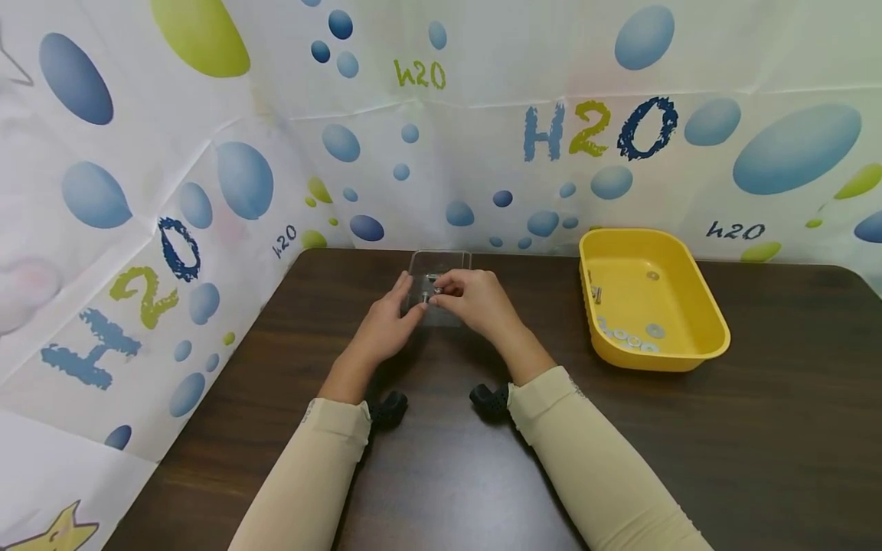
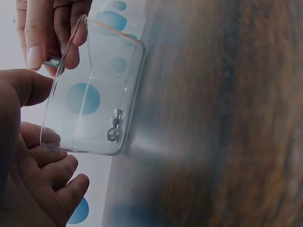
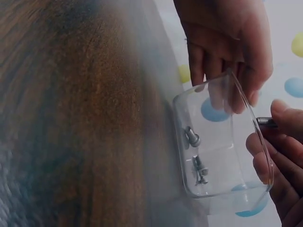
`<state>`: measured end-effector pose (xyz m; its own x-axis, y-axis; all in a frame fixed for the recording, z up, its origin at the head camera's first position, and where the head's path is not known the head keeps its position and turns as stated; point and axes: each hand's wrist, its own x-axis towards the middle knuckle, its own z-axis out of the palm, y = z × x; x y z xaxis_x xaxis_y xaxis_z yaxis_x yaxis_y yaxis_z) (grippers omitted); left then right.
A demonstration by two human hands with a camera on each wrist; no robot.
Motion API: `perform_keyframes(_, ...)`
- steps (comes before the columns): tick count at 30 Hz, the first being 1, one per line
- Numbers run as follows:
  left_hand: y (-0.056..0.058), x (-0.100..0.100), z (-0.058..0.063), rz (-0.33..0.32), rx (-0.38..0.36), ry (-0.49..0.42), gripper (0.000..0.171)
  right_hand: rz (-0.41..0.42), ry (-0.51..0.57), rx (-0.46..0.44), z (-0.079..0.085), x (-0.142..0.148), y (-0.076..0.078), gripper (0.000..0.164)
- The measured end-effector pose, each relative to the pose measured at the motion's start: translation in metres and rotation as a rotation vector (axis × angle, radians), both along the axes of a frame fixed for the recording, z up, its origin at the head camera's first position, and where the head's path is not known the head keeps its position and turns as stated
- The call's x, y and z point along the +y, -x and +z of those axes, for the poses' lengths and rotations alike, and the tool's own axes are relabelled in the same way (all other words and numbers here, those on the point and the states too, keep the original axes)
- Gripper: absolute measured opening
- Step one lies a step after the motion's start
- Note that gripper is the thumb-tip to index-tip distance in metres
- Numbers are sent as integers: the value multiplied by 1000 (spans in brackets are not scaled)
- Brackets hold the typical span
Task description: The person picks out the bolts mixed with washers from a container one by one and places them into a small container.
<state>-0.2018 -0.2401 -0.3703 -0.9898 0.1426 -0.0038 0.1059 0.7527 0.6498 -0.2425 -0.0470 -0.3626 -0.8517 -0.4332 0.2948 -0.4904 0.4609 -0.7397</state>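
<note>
A clear plastic box (image 1: pixel 441 260) stands near the table's back edge. My left hand (image 1: pixel 386 325) holds it at the left, fingers along the side wall and thumb near the front rim. Between thumb and fingertips my right hand (image 1: pixel 478 302) pinches a threaded bolt (image 3: pixel 266 122), right at the box's rim. Through the clear wall, several small metal fasteners show inside: a bolt (image 3: pixel 191 137) and a small cluster of screws (image 3: pixel 200 171). The left wrist view shows this cluster (image 2: pixel 114 125) low in the box.
To the right, a yellow tray (image 1: pixel 713 337) holds several flat washers (image 1: pixel 654 330) and a few bolts (image 1: pixel 596 294) by its left wall. A patterned white sheet (image 1: pixel 482 46) rises behind and left of the dark wooden table (image 1: pixel 441 474). Black wrist mounts (image 1: pixel 390 409) sit under both forearms.
</note>
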Motion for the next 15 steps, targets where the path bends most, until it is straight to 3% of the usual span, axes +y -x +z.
perform_keyframes(15, 2, 0, 0, -5, 13, 4, 68, 41, -54, -17, 3, 0, -2, 27)
